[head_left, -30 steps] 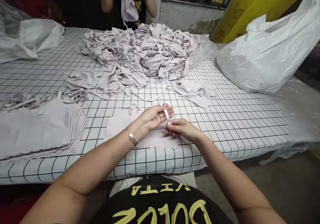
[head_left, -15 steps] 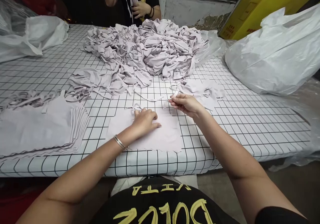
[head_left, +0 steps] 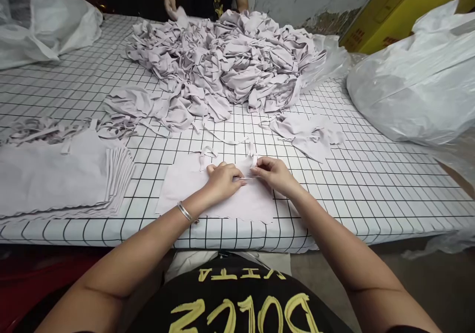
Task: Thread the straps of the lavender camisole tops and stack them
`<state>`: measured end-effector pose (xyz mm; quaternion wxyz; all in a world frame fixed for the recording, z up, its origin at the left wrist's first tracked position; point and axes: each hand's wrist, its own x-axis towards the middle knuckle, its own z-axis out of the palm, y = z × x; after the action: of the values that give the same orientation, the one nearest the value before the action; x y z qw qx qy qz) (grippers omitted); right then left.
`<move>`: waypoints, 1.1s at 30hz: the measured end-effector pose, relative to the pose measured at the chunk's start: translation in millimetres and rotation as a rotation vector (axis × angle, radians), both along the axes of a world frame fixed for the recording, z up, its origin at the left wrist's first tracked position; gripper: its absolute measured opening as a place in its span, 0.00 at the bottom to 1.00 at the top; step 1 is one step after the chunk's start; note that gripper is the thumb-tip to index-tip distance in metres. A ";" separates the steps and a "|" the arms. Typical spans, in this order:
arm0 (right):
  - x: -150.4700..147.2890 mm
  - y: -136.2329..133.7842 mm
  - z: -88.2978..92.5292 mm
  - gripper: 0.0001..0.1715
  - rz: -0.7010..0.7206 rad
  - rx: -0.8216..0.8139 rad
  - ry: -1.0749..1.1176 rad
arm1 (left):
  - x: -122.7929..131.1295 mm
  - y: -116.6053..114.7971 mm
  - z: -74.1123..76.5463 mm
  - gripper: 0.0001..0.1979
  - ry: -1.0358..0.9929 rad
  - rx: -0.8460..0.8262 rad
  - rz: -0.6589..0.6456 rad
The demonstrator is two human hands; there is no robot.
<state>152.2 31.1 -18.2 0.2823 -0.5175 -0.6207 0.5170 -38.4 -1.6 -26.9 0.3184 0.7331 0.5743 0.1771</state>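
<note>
A flat pale lilac garment piece point(head_left: 222, 199) lies on the grid-patterned table point(head_left: 334, 184) near its front edge. My left hand point(head_left: 222, 179) rests on the piece with fingers curled, pinching one end of a thin strap point(head_left: 248, 177). My right hand point(head_left: 272, 173) pinches the strap's other end, and a short strap loop point(head_left: 253, 161) stands up just above its fingers. Both hands sit close together over the top of the piece. A silver bracelet point(head_left: 184, 212) circles my left wrist.
A big heap of lilac garments point(head_left: 230, 61) fills the table's middle, with another person's hand point(head_left: 170, 4) at its far side. A neat stack of folded pieces point(head_left: 55, 179) lies left. White plastic bags point(head_left: 415, 85) sit right and back left point(head_left: 48, 26). A yellow box point(head_left: 393, 11) stands behind.
My right hand has come back down from the upper right to meet the left hand over the piece. Both now pinch a thin strap between them. The other person has reached down to the heap.
</note>
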 end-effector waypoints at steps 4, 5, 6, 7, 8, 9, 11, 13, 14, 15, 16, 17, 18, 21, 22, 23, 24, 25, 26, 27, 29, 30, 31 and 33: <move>-3.9 -9.4 -3.9 0.10 0.070 0.178 -0.242 | -0.6 -0.5 -4.4 0.08 -0.041 0.016 0.011; -4.6 -10.8 -4.0 0.09 0.093 0.201 -0.269 | -0.6 -0.4 -4.6 0.08 -0.044 0.016 0.012; -5.3 -11.9 -3.8 0.09 0.112 0.219 -0.288 | -0.6 -0.1 -4.6 0.08 -0.044 0.013 0.013; -5.8 -12.7 -3.5 0.09 0.126 0.231 -0.300 | -0.5 0.0 -4.2 0.08 -0.045 0.009 0.013; -6.3 -13.4 -3.1 0.08 0.134 0.239 -0.308 | -0.4 0.1 -3.7 0.08 -0.045 0.003 0.012; -6.7 -14.0 -2.7 0.08 0.139 0.243 -0.312 | -0.3 0.1 -3.1 0.08 -0.045 -0.002 0.012; -7.3 -14.7 -2.3 0.08 0.144 0.241 -0.315 | -0.3 0.0 -2.3 0.09 -0.044 -0.008 0.010; -7.7 -15.2 -2.4 0.08 0.148 0.237 -0.316 | -0.4 -0.2 -2.4 0.11 -0.038 -0.005 0.007; -8.0 -15.3 -2.7 0.08 0.151 0.237 -0.316 | -0.5 -0.2 -2.7 0.11 -0.037 -0.003 0.004; -8.2 -15.4 -3.1 0.08 0.153 0.238 -0.316 | -0.7 -0.1 -3.1 0.11 -0.037 -0.001 0.002; -8.3 -15.4 -3.7 0.08 0.155 0.241 -0.318 | -0.8 0.0 -3.5 0.11 -0.037 -0.001 -0.001; -8.5 -15.4 -4.3 0.08 0.155 0.246 -0.321 | -1.0 0.1 -3.9 0.11 -0.037 -0.003 -0.003; -8.6 -15.3 -5.0 0.08 0.152 0.253 -0.324 | -1.2 0.2 -4.2 0.11 -0.037 -0.007 -0.005; -8.4 -14.8 -6.9 0.09 0.142 0.281 -0.328 | -1.8 0.6 -4.3 0.10 -0.037 -0.013 -0.013; -8.3 -14.7 -7.4 0.09 0.142 0.288 -0.328 | -2.0 0.6 -4.0 0.10 -0.037 -0.014 -0.015; -8.1 -14.6 -7.6 0.09 0.145 0.291 -0.329 | -2.2 0.7 -3.5 0.10 -0.038 -0.014 -0.017; -8.0 -14.7 -7.7 0.09 0.150 0.292 -0.330 | -2.3 0.7 -2.9 0.10 -0.039 -0.017 -0.019; -7.9 -14.7 -7.6 0.08 0.156 0.291 -0.331 | -2.4 0.7 -2.1 0.09 -0.039 -0.022 -0.019; -7.9 -14.9 -7.5 0.08 0.161 0.288 -0.332 | -2.4 0.7 -1.3 0.09 -0.039 -0.029 -0.018; -7.9 -15.0 -7.3 0.08 0.164 0.283 -0.333 | -2.3 0.7 -0.6 0.09 -0.039 -0.034 -0.018; -8.1 -15.1 -6.9 0.08 0.164 0.275 -0.332 | -2.1 0.7 0.6 0.09 -0.042 -0.037 -0.015; -8.2 -15.1 -6.8 0.08 0.162 0.273 -0.331 | -2.0 0.8 0.9 0.09 -0.044 -0.037 -0.014; -8.3 -15.1 -7.0 0.08 0.161 0.273 -0.331 | -2.0 0.8 1.1 0.09 -0.046 -0.036 -0.014; -8.3 -15.0 -7.8 0.08 0.164 0.275 -0.329 | -2.0 1.0 0.8 0.08 -0.049 -0.034 -0.016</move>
<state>143.9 16.1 -26.0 0.2022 -0.4994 -0.7630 0.3570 -40.4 -0.6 -26.1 0.3464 0.7275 0.5634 0.1826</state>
